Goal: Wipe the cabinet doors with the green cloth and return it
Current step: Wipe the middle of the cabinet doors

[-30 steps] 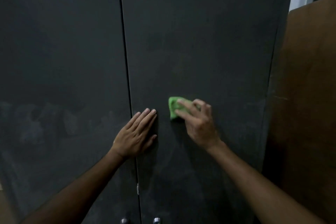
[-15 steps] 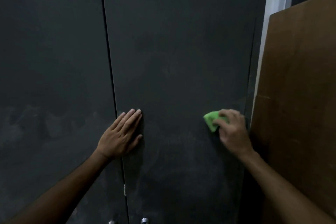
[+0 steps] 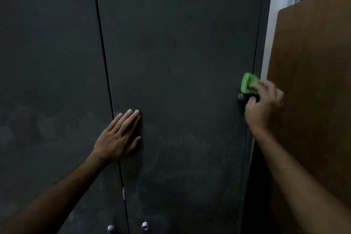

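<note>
A: We've got the right hand (image 3: 263, 106) with its fingers curled round the green cloth (image 3: 249, 83), held at the far right edge of the right door (image 3: 180, 81).

B: Left hand (image 3: 118, 137)?

A: Flat, fingers straight and together, pressing that door just right of the middle gap. Left door (image 3: 49, 81) has cloudy smears low down.

B: Risks?

A: We'd flag the brown board (image 3: 311, 91) leaning just beside the cabinet: a wide stroke could knock the knuckles or the cloth into it. The cloth sits at the door's edge, so it may slip off or bunch. If the left hand lifts, the door could swing. The knobs (image 3: 145, 225) near the bottom could snag the cloth.
</note>
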Demonstrator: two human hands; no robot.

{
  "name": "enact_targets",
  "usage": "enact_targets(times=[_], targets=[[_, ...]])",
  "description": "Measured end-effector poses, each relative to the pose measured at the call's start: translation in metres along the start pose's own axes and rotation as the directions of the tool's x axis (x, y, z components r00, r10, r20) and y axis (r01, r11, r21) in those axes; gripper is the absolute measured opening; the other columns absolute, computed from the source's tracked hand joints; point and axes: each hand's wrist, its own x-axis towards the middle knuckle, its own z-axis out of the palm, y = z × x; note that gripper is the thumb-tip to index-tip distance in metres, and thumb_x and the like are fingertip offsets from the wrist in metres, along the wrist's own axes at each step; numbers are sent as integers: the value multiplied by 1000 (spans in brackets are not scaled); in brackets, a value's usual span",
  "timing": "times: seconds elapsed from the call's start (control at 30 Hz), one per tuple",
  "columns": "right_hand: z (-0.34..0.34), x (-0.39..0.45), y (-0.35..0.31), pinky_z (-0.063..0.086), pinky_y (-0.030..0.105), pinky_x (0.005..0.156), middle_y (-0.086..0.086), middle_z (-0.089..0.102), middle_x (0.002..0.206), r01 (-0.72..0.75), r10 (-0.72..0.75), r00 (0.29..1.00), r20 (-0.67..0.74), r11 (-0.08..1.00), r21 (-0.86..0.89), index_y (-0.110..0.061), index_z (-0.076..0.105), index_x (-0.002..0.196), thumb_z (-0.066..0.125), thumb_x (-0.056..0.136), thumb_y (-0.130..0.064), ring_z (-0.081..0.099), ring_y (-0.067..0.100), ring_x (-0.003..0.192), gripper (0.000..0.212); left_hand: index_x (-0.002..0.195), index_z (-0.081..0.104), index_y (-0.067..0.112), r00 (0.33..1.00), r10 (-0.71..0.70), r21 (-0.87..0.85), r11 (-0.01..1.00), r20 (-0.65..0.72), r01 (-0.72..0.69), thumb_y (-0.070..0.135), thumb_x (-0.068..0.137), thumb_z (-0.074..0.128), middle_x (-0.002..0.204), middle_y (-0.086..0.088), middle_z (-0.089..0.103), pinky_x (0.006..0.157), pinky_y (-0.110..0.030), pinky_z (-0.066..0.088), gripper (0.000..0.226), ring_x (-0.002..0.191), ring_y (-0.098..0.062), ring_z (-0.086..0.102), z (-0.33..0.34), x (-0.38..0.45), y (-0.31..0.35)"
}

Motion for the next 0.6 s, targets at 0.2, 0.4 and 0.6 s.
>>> enact_targets(times=[0.2,0.4,0.6], targets=[[6,-86,5,41,58,102,9,62,132,320,-306,927,218,947,-29,-15,73,108,71,73,11,45,37,122,43,164,23,1,1000,2,8,1000,5,-2,46,109,43,172,-16,23,133,-44,14,75,163,-27,15,-1,1,-2],[2,-41,11,45,47,98,9,59,130,-8,5,998,57,999,44,-12,71,105,59,78,13,43,32,120,38,165,22,3,1000,0,10,1000,2,0,46,108,44,175,-13,17,133,-44,15,75,162,-27,17,0,-1,-1],[3,-137,23,45,55,94,11,67,123,397,-378,873,309,918,-1,-13,77,97,78,66,14,45,34,114,41,165,23,2,1000,2,0,1000,10,-2,47,109,43,175,-13,16,133,-44,16,74,162,-27,17,0,-1,-2]])
